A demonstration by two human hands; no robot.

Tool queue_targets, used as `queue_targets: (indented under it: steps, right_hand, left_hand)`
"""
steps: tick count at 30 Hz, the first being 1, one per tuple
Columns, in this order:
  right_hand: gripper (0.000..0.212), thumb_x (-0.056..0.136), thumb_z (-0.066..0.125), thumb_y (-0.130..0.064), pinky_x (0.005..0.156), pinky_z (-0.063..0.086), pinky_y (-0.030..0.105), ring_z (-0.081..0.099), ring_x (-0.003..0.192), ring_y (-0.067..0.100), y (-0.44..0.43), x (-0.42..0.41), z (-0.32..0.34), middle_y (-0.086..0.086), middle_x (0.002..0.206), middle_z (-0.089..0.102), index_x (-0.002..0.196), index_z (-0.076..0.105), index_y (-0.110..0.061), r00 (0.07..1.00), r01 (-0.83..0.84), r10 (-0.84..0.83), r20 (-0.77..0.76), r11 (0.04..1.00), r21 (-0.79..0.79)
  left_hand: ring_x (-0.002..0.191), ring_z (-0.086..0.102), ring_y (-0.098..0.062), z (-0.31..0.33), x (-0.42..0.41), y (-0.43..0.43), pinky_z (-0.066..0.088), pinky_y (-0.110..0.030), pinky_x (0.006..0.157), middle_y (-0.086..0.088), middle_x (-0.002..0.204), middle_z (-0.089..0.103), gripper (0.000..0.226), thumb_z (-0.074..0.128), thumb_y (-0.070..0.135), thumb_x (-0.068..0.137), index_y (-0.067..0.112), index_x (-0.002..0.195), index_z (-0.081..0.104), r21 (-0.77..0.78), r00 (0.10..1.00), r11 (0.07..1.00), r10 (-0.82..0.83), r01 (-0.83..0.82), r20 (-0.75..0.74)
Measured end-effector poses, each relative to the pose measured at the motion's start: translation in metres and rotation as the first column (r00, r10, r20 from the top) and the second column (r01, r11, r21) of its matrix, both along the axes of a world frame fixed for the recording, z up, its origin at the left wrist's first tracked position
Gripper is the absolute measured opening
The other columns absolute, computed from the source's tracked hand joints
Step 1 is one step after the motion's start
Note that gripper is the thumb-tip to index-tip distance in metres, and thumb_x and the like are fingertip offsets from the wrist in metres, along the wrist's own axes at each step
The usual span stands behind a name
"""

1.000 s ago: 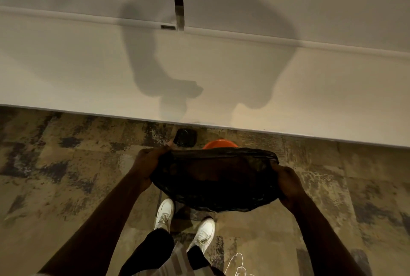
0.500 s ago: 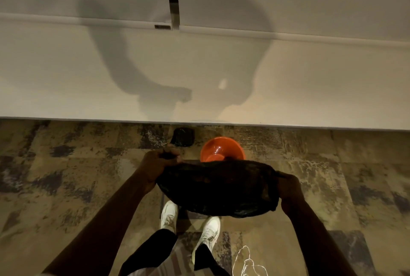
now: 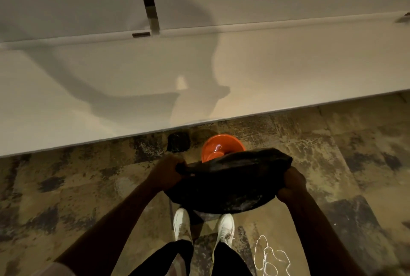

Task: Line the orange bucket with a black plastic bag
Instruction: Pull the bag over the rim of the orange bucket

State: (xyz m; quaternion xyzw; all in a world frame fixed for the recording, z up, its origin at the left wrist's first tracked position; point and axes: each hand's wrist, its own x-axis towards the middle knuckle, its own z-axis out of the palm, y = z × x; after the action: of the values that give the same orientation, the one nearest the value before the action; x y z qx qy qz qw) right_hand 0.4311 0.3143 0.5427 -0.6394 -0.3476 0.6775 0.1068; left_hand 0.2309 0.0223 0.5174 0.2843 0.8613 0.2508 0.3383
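Observation:
The orange bucket point(image 3: 218, 146) stands on the patterned carpet near the foot of a white wall; its near rim is hidden behind the bag. I hold a black plastic bag point(image 3: 228, 183) stretched between both hands, in the air just in front of the bucket and above my white shoes. My left hand point(image 3: 166, 172) grips the bag's left edge. Its right edge is bunched in my right hand point(image 3: 291, 184). The bag's mouth looks only slightly parted.
A white wall point(image 3: 199, 64) with a rail runs across the far side. A small black crumpled object point(image 3: 178, 141) lies on the carpet left of the bucket. A loose white cord point(image 3: 269, 255) lies on the floor near my right shoe point(image 3: 225, 230).
The view has tilted and the bag sits lower, so more of the bucket's inside shows. Both hands keep their grip on the bag.

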Motion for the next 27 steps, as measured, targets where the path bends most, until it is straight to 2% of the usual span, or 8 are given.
queue_targets:
  steps: [2, 4, 7, 10, 13, 19, 24, 27]
  right_hand:
    - [0.030, 0.098, 0.067, -0.021, 0.087, 0.059, 0.048, 0.069, 0.094, 0.039, -0.001, 0.002, -0.005, 0.020, 0.111, 0.070, 0.122, 0.064, -0.003, 1.000, 0.002, -0.003, 0.004, 0.998, 0.064]
    - [0.030, 0.097, 0.070, -0.033, 0.078, 0.057, 0.042, 0.068, 0.084, 0.034, 0.000, 0.003, -0.009, 0.017, 0.102, 0.071, 0.106, 0.069, -0.004, 0.986, -0.131, 0.116, 0.118, 0.982, 0.133]
    - [0.049, 0.095, 0.070, -0.046, 0.065, 0.042, 0.041, 0.056, 0.068, 0.028, 0.001, 0.006, -0.019, 0.018, 0.077, 0.062, 0.073, 0.063, -0.003, 0.953, -0.243, 0.193, 0.233, 0.947, 0.210]
    - [0.057, 0.097, 0.066, -0.048, 0.060, 0.035, 0.041, 0.052, 0.069, 0.029, -0.002, 0.006, -0.026, 0.021, 0.073, 0.056, 0.070, 0.058, 0.001, 0.918, -0.336, 0.253, 0.305, 0.905, 0.261]
    - [0.064, 0.099, 0.060, -0.052, 0.058, 0.035, 0.038, 0.054, 0.067, 0.029, 0.000, 0.006, -0.041, 0.020, 0.069, 0.058, 0.069, 0.060, 0.004, 0.895, -0.379, 0.275, 0.350, 0.885, 0.271]
    - [0.063, 0.102, 0.051, -0.057, 0.064, 0.046, 0.040, 0.059, 0.067, 0.032, 0.021, -0.007, -0.082, 0.015, 0.075, 0.065, 0.071, 0.063, -0.003, 0.869, -0.427, 0.314, 0.383, 0.867, 0.257]
    - [0.069, 0.101, 0.044, -0.065, 0.083, 0.055, 0.057, 0.066, 0.083, 0.041, 0.048, -0.017, -0.136, 0.024, 0.087, 0.070, 0.066, 0.064, -0.008, 0.811, -0.501, 0.353, 0.466, 0.830, 0.243]
    - [0.066, 0.102, 0.039, -0.065, 0.089, 0.055, 0.055, 0.066, 0.090, 0.041, 0.065, -0.025, -0.181, 0.024, 0.096, 0.069, 0.068, 0.061, -0.012, 0.760, -0.572, 0.401, 0.511, 0.786, 0.233]
  left_hand:
    - [0.066, 0.066, -0.015, -0.001, -0.005, 0.005, 0.045, -0.029, 0.065, -0.005, 0.070, 0.070, 0.021, 0.063, 0.029, 0.096, 0.023, 0.078, 0.074, -0.010, 0.987, 0.988, 0.155, -0.154, 0.051]
    - [0.063, 0.064, -0.020, -0.004, -0.010, 0.009, 0.045, -0.030, 0.061, -0.007, 0.070, 0.068, 0.029, 0.059, 0.023, 0.103, 0.025, 0.078, 0.072, -0.016, 0.880, 0.904, 0.420, -0.428, 0.221]
    - [0.079, 0.070, -0.032, -0.011, -0.017, 0.016, 0.053, -0.040, 0.072, -0.020, 0.092, 0.073, 0.027, 0.064, 0.032, 0.099, 0.010, 0.087, 0.074, -0.086, 0.614, 0.715, 0.650, -0.694, 0.448]
    - [0.095, 0.073, -0.038, -0.020, -0.018, 0.025, 0.061, -0.049, 0.083, -0.018, 0.106, 0.075, 0.047, 0.062, 0.047, 0.092, 0.007, 0.114, 0.072, -0.116, 0.491, 0.622, 0.706, -0.774, 0.510]
    - [0.102, 0.072, -0.036, -0.030, -0.010, 0.038, 0.057, -0.040, 0.076, -0.015, 0.114, 0.074, 0.051, 0.057, 0.050, 0.097, 0.010, 0.125, 0.070, -0.055, 0.488, 0.609, 0.683, -0.791, 0.544]
    - [0.114, 0.069, -0.038, -0.081, -0.003, 0.072, 0.057, -0.049, 0.099, -0.016, 0.131, 0.070, 0.054, 0.057, 0.050, 0.098, 0.013, 0.136, 0.066, -0.027, 0.444, 0.538, 0.723, -0.843, 0.530]
    - [0.110, 0.060, -0.024, -0.107, 0.011, 0.113, 0.048, -0.038, 0.091, -0.002, 0.125, 0.063, 0.027, 0.046, 0.032, 0.110, 0.021, 0.131, 0.057, -0.032, 0.395, 0.511, 0.702, -0.859, 0.593]
    - [0.109, 0.058, -0.024, -0.152, 0.008, 0.127, 0.048, -0.040, 0.095, -0.003, 0.130, 0.063, 0.033, 0.044, 0.036, 0.110, 0.023, 0.137, 0.057, -0.022, 0.404, 0.505, 0.715, -0.863, 0.570]
